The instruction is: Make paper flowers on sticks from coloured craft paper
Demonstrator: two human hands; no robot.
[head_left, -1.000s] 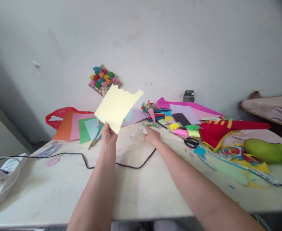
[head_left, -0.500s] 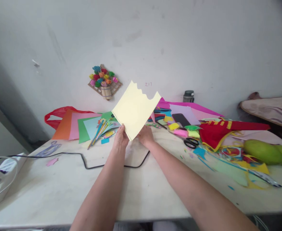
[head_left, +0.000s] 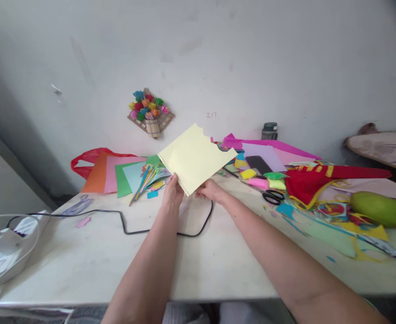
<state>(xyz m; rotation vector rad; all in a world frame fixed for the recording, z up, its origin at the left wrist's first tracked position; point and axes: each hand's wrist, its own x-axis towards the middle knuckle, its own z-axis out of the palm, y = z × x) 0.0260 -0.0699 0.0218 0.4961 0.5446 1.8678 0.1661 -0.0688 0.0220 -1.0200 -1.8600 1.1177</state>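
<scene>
A pale yellow sheet of paper with a wavy cut along its upper right edge is held up tilted above the table. My left hand pinches it at the lower left edge, thumb on the front face. At the lower right edge my right hand has its fingers closed on the sheet, partly tucked behind it. A black cable runs across the table under my arms.
Coloured paper sheets and paper strips lie back left. To the right are black-handled scissors, a phone, clay packets, a red cloth and paper scraps. A power strip sits at the left edge.
The yellow sheet has tipped lower and turned clockwise, its cut edge now further right. My right hand has shifted slightly right. The camera view has moved a little left.
</scene>
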